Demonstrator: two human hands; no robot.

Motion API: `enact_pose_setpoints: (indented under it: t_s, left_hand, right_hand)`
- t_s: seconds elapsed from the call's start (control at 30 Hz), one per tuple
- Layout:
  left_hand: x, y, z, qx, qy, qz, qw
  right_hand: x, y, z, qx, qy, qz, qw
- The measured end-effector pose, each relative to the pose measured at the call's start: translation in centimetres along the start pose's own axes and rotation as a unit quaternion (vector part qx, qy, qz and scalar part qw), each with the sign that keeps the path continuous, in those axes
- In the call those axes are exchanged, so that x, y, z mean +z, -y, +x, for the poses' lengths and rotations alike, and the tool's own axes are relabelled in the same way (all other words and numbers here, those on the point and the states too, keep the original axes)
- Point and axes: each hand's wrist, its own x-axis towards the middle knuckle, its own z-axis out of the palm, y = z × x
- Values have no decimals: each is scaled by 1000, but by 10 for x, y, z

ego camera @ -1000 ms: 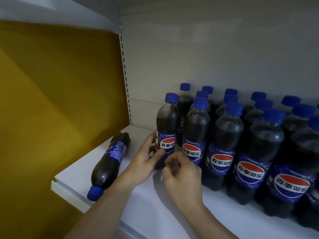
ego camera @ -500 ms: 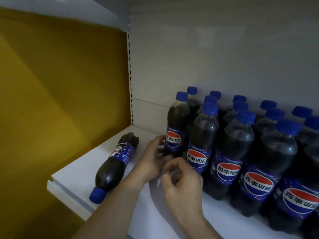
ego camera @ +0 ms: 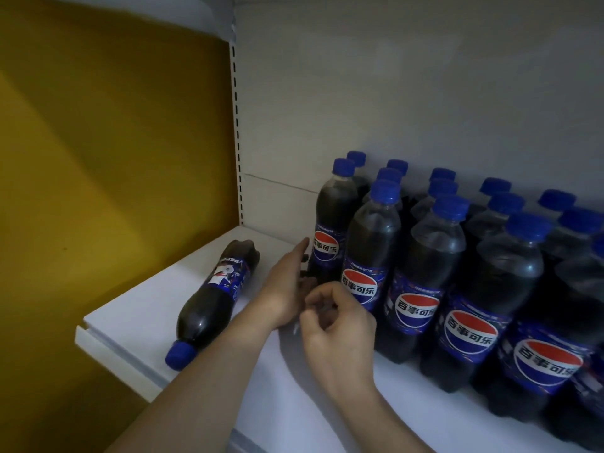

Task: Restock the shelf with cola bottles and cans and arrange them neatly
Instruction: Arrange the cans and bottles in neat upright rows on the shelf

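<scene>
Yellow wall (ego camera: 98, 158) stood at far left, and the white shelf (ego camera: 137, 308) ended there in a square corner beside a slotted post (ego camera: 237, 125). One cola bottle (ego camera: 212, 299) lay on its side near that end, long axis running front-left to back-right, blue cap (ego camera: 178, 354) at the front lip, base toward the back panel (ego camera: 392, 93). Its label lettering was upside down and hard to read. Bare shelf lay on both sides of it. Left hand (ego camera: 286, 292) had its fingers stretched straight against the lower left side of the end upright bottle (ego camera: 330, 230). Right hand (ego camera: 340, 328) was loosely clenched just before the front row. Upright bottles (ego camera: 474, 289) stood in tight rows rightward, caps up, red-white-blue labels facing front and reading 百事可乐.
</scene>
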Motion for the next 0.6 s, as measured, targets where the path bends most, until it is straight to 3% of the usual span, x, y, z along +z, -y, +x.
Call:
enact_pose_setpoints:
  t_s: [0.07,0.13,0.17,0.2,0.27,0.33,0.43,0.6]
  left_hand:
    - [-14,-9,-15,63,-86,148,983]
    - [-36,-18,-37,147,-180,269,935]
    - [-49,-18,-45,141,-202,323,914]
    - [-61,-16,-52,85,-197,376,902]
    - [-77,-10,-66,-118,-116,426,889]
    - [-81,-5,-79,-195,-58,406,891]
    - [-92,-9,-91,-135,-79,414,897]
    - [-119,-40,-110,32,-34,571,820]
  right_hand:
    - [-1,-1,0,-3,0,6,1000]
    - [0,0,0,-2,-6,8,1000]
    - [1,0,0,-1,-4,7,1000]
    - [1,1,0,1,3,8,1000]
    - [1,1,-1,-2,27,7,1000]
    - [1,1,-2,-14,46,-2,999]
    - [3,2,-4,-24,77,-28,996]
    - [5,2,-3,-111,154,-117,975]
